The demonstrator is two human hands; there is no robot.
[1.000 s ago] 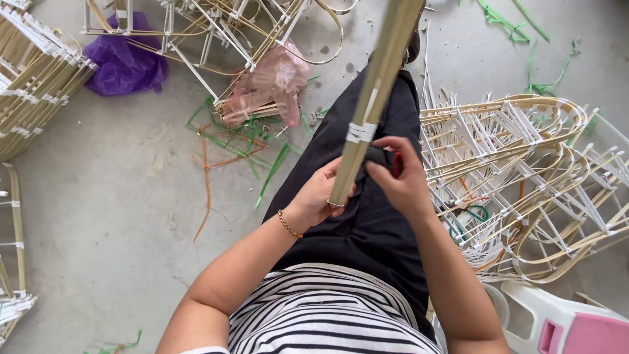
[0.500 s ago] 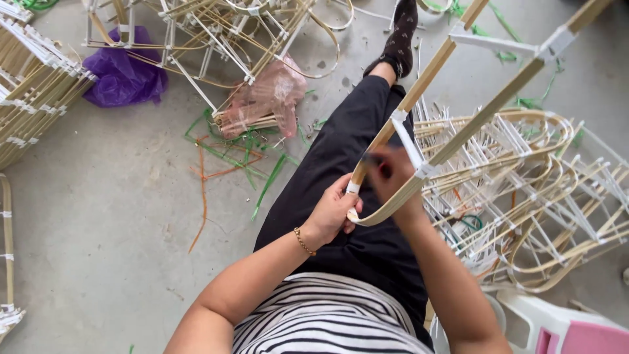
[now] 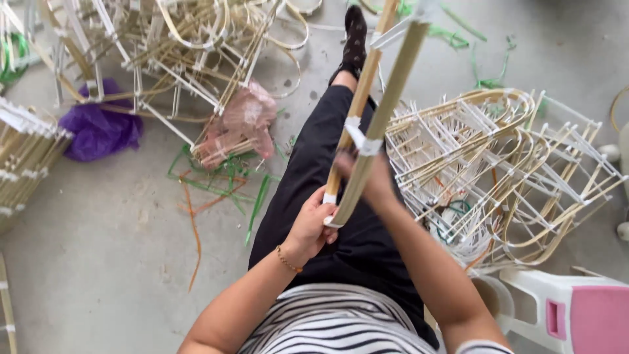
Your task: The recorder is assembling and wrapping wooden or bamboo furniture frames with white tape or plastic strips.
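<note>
Seated worker turning a taped bamboo frame (image 3: 367,124) over the lap, centre of frame.

The frame, edge-on a second ago and swung open half a second ago, now stands narrower and steeper (still being turned). Stacked finished frames (image 3: 511,170) lie at right, a tangle of them (image 3: 177,59) upper left; no containers hold anything visible. The left hand (image 3: 311,226) closes on its lower end; the right hand (image 3: 367,174), blurred, grips mid-length.

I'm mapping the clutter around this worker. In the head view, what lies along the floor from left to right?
Bundle of bamboo strips → purple bag → pink bag → left hand gripping the bamboo frame → right hand → stack of bent frames → pink and white stool.
</note>
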